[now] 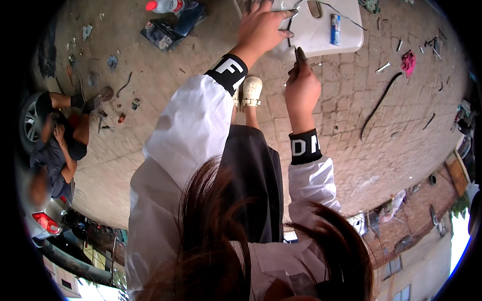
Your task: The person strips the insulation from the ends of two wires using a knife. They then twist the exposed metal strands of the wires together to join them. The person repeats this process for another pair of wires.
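Observation:
My left hand reaches onto a white plastic stool, its blackened fingers spread and touching near a short dark strand. Thin wires lie over the stool, beside its oval opening. A small blue-and-white tube or packet lies on its right part. My right hand is just below the stool's front edge, fingers curled with the blackened thumb and forefinger pointing up; whatever they grip is too small to make out.
A co-worker sits by a car wheel at left. A bottle and dark box lie top left. On the paving are a wrench, pink cloth, black hose and several small tools. My shoe is below the stool.

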`<control>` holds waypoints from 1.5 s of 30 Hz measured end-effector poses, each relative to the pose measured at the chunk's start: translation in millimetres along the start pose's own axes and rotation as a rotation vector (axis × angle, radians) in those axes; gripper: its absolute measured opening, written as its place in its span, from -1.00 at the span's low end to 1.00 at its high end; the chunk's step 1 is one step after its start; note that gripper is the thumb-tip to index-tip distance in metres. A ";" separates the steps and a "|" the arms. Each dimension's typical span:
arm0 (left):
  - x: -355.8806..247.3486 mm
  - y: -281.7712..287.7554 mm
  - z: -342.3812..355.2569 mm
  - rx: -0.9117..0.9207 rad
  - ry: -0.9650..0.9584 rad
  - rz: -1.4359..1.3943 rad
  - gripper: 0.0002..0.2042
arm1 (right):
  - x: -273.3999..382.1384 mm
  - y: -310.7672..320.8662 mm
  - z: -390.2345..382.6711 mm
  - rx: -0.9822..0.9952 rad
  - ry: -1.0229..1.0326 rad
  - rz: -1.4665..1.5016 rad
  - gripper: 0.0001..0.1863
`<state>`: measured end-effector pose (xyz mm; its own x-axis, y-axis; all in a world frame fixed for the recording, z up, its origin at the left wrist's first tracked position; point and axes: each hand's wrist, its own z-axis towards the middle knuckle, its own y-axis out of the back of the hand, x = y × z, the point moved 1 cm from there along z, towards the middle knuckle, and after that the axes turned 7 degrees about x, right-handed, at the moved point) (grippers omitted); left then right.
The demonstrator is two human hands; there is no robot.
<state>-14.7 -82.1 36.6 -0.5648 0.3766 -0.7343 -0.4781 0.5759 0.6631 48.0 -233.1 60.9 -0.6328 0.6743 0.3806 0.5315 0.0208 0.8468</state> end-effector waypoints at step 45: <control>4.9 1.1 1.8 -0.002 -0.071 0.007 -0.52 | 10.0 7.8 29.9 0.073 0.083 -0.084 -0.61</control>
<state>-16.8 -78.3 33.4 -0.5190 0.4310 -0.7382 -0.4757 0.5718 0.6683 62.7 -204.1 60.2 -0.7194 0.6047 0.3418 0.5126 0.1301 0.8487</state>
